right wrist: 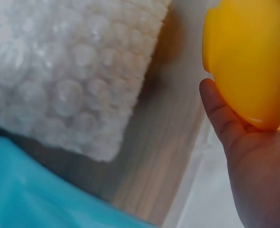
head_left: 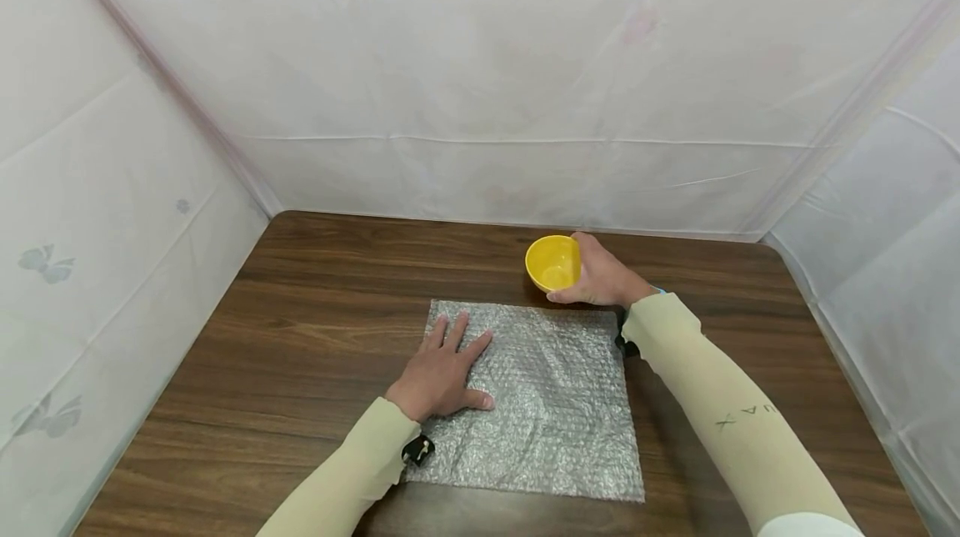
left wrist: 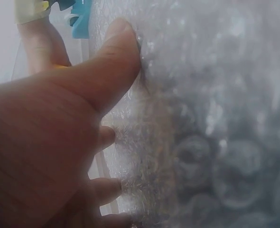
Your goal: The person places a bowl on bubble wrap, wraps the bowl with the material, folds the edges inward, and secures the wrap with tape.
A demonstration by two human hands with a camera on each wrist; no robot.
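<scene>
A sheet of clear bubble wrap (head_left: 555, 404) lies flat on the brown wooden table. My left hand (head_left: 442, 374) rests on its left part with fingers spread and straight; the left wrist view shows the thumb (left wrist: 121, 52) against the bubbles. Just past the sheet's far edge, my right hand (head_left: 600, 274) grips a yellow bowl (head_left: 551, 262) by its right side, thumb in front and fingers behind. The bowl's inside faces up toward the head camera. In the right wrist view the yellow bowl (right wrist: 254, 61) shows its outer wall and base, with the hand around it.
Wooden table surface (head_left: 300, 337) surrounds the sheet. White sheeting walls (head_left: 480, 87) rise at the back and both sides, meeting the table's far edge. A blue strap part (right wrist: 45, 194) crosses the lower left of the right wrist view.
</scene>
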